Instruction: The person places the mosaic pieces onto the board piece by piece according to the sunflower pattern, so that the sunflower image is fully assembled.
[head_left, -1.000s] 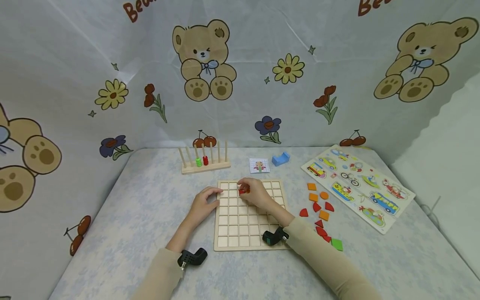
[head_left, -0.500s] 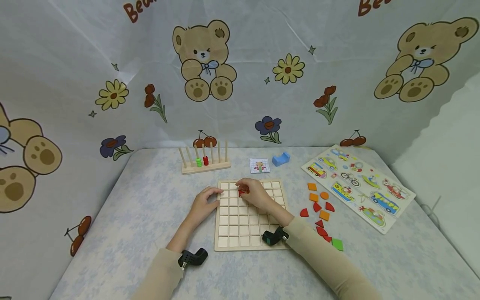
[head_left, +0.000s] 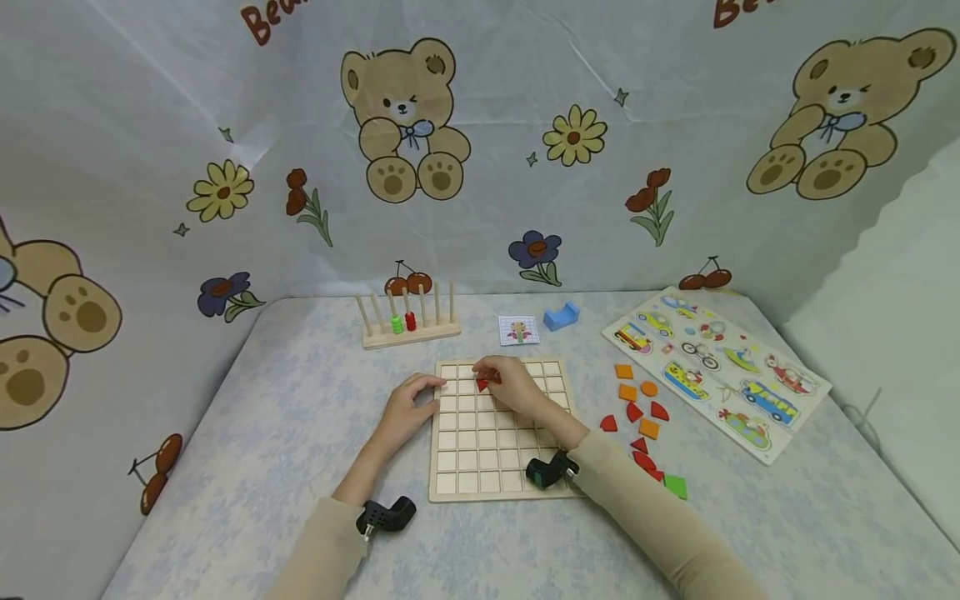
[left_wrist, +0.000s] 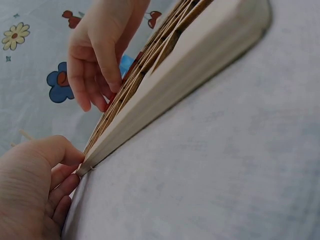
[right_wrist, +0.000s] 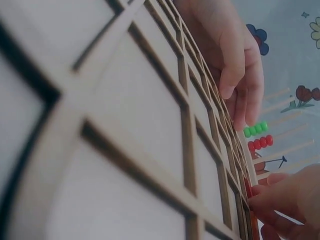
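A light wooden grid board (head_left: 456,483) lies on the table, with rows of square cells. At its upper left edge is my left hand (head_left: 405,408); in the left wrist view the left fingertips (left_wrist: 75,159) grip the frame at the corner. Over the upper rows my right hand (head_left: 513,387) pinches a small red block (head_left: 482,385) at a cell. Its visible part looks triangular; the fingers cover the rest. In the right wrist view, a red block (right_wrist: 248,189) shows low against the grid beside the right thumb and finger (right_wrist: 272,197).
Loose red blocks (head_left: 609,424), orange blocks (head_left: 648,429) and a green square (head_left: 675,487) lie right of the board. Behind it stand a peg rack (head_left: 420,335) with green and red beads, a pattern card (head_left: 519,331) and a blue holder (head_left: 562,317). A picture puzzle (head_left: 712,367) lies farther right.
Under my right fingers the red block has turned slightly, and a more triangular part of it shows now. The left hand stays at the board's edge. The head view has shifted slightly.
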